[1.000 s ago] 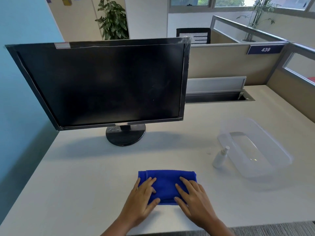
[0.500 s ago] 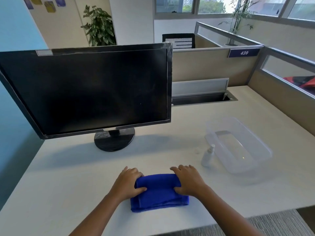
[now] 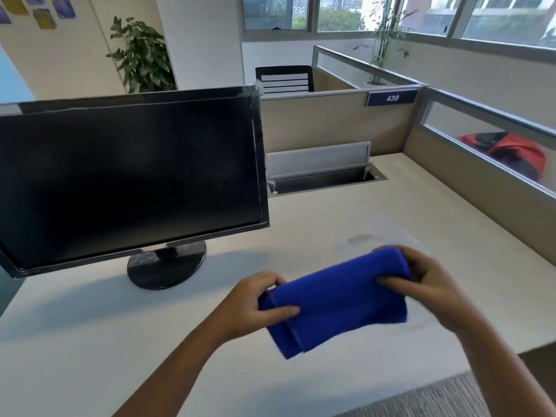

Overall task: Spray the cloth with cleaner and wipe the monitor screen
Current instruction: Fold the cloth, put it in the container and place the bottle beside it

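Both hands, left hand [image 3: 255, 308] and right hand [image 3: 427, 288], each grip clenched on an end of the folded blue cloth [image 3: 337, 299] above the bench [image 3: 90, 341], suggest the pick-up step; next comes spraying, though the cleaner bottle is hidden, the monitor [image 3: 129, 176] waiting at ten o'clock.

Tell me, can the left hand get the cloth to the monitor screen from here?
Probably yes. The left hand grips the cloth with the right hand, lifted off the desk; nothing stands between it and the screen.
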`<state>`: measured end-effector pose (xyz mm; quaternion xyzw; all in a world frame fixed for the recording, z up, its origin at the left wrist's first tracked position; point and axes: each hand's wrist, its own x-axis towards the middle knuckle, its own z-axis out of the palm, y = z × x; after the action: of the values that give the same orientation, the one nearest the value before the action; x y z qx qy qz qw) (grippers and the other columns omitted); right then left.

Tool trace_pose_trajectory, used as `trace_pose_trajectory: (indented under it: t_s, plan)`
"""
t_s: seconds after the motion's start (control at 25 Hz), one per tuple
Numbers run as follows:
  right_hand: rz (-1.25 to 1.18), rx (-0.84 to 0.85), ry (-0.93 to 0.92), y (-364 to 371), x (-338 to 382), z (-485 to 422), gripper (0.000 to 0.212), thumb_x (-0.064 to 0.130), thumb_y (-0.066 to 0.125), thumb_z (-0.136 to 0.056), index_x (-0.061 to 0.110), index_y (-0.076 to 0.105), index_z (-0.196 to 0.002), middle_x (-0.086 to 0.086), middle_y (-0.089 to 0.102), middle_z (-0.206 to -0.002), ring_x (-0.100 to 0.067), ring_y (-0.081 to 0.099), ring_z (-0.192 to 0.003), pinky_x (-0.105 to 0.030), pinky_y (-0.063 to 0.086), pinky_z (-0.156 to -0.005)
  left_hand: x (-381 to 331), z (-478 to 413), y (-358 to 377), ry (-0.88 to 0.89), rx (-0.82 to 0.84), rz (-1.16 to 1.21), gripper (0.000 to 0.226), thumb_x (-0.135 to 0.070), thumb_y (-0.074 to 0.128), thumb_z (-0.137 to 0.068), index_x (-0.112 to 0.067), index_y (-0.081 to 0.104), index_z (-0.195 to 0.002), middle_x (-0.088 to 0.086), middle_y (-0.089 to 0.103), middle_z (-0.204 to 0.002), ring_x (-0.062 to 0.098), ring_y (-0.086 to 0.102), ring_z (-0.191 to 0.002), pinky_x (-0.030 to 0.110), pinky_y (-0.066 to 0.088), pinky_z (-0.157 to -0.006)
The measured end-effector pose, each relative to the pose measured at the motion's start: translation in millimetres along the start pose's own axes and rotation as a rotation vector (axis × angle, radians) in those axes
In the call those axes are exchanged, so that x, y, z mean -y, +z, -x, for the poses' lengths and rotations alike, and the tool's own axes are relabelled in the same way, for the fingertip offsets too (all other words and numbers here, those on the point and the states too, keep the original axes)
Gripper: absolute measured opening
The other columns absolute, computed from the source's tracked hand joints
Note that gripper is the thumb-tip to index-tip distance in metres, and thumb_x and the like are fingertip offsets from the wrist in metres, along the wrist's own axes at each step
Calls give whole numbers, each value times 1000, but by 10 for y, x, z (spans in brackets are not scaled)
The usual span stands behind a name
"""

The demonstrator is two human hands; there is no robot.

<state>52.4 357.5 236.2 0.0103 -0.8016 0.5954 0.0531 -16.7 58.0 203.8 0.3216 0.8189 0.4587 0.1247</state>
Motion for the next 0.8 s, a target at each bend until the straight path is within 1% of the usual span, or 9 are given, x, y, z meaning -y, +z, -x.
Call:
trace_pose_trajectory:
  t_s: [0.08, 0.2, 0.28, 0.32, 0.4, 0.48, 0.64, 0.72, 0.8]
  plan:
    - [8, -143, -13, -344, 53, -127, 43, -7, 64, -82, 25, 61, -111, 10, 71, -101, -8, 65, -93, -21, 53, -77, -282, -392, 161, 70, -33, -3, 29, -43, 68, -83, -24, 60, -104, -13, 62, -91, 10, 59, -81, 18, 48, -66]
    - [216, -347, 23, -784, -133, -426, 43, 12, 66, -83, 37, 54, -116, 12, 67, -103, -13, 62, -97, -32, 51, -85, -577, -992, 468, 125, -18, -91, 43, -37, 62, -90, -31, 46, -129, -11, 60, -99, 9, 59, -83, 20, 51, -71]
    - [417, -451, 63, -950, -294, -635, 52, 27, 60, -75, 34, 49, -125, 4, 65, -104, -22, 60, -97, -38, 48, -83, -640, -1346, 677, 165, 8, -263, 44, -33, 57, -92, -34, 41, -133, -6, 62, -98, 13, 57, -80, 25, 48, -67]
    - [529, -472, 82, -1012, -383, -723, 57, 25, 58, -75, 30, 46, -130, -2, 64, -107, -26, 60, -97, -36, 46, -80, -652, -1515, 800, 166, 32, -350, 44, -31, 55, -92, -34, 41, -133, -2, 62, -98, 15, 56, -80, 27, 45, -65]
    - [765, -426, 100, -981, -549, -862, 62, 15, 59, -79, 26, 42, -137, -8, 60, -115, -31, 58, -97, -31, 41, -72, -592, -1747, 994, 131, 92, -493, 44, -27, 52, -92, -33, 41, -135, 1, 62, -107, 20, 56, -89, 29, 41, -69]
    - [984, -324, 130, -903, -731, -933, 62, 12, 56, -81, 27, 39, -138, -9, 57, -114, -30, 58, -87, -29, 39, -63, -515, -1948, 1206, 102, 135, -624, 43, -24, 47, -92, -30, 44, -134, -1, 61, -117, 21, 57, -101, 31, 41, -81]
    - [1346, -92, 197, -749, -1058, -1006, 44, 17, 49, -90, 27, 43, -132, -7, 50, -115, -27, 59, -82, -29, 35, -56, -339, -2209, 1473, -16, 237, -828, 35, -24, 35, -97, -26, 50, -129, 5, 62, -112, 23, 54, -106, 44, 22, -106]
    - [1452, 12, 229, -724, -1142, -1040, 31, 18, 49, -91, 20, 48, -122, -8, 49, -114, -27, 55, -73, -29, 33, -52, -264, -2299, 1548, -47, 246, -858, 33, -23, 35, -97, -26, 55, -123, 4, 62, -109, 22, 55, -103, 45, 18, -107]
    - [1529, 82, 257, -715, -1200, -1084, 20, 14, 49, -92, 13, 51, -112, -9, 48, -115, -24, 45, -61, -26, 25, -44, -189, -2379, 1600, -63, 248, -874, 29, -22, 40, -96, -24, 60, -117, 4, 62, -108, 22, 56, -99, 37, 28, -98]
